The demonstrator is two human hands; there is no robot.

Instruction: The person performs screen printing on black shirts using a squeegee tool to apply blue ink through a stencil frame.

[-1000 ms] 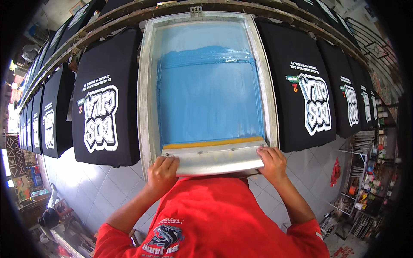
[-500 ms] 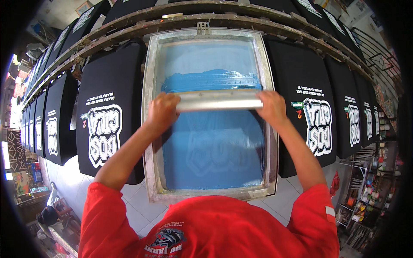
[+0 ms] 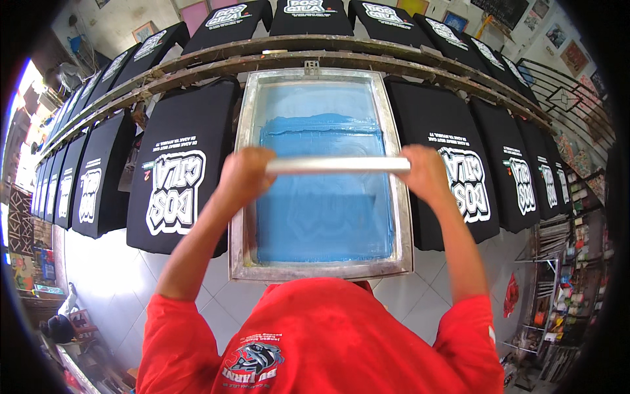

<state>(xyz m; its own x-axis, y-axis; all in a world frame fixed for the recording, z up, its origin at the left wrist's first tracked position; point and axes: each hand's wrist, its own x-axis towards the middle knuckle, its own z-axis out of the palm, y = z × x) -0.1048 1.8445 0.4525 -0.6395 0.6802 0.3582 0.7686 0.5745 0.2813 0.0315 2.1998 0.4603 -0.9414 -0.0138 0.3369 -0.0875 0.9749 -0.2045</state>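
Observation:
My left hand (image 3: 247, 176) and my right hand (image 3: 425, 173) grip the two ends of a long silver squeegee (image 3: 338, 165). It lies level across a screen-printing frame (image 3: 402, 226) and looks lifted off the mesh, reaching past the mesh's right edge; its blade is hidden. Blue ink (image 3: 315, 123) forms a thick ridge along the far part of the screen. Nearer to me, a thinner blue film covers the mesh (image 3: 321, 230), with faint lettering showing through.
Black printed shirts flank the frame, one at the left (image 3: 187, 125) and one at the right (image 3: 426, 118). Wooden rails (image 3: 367, 63) run behind, with more shirts beyond. White floor tiles (image 3: 420, 285) show below. Shelves with several containers (image 3: 571, 289) stand far right.
The squeegee has risen off the screen, still in both hands. The view has tilted up, so more of the far shirts and wall shows.

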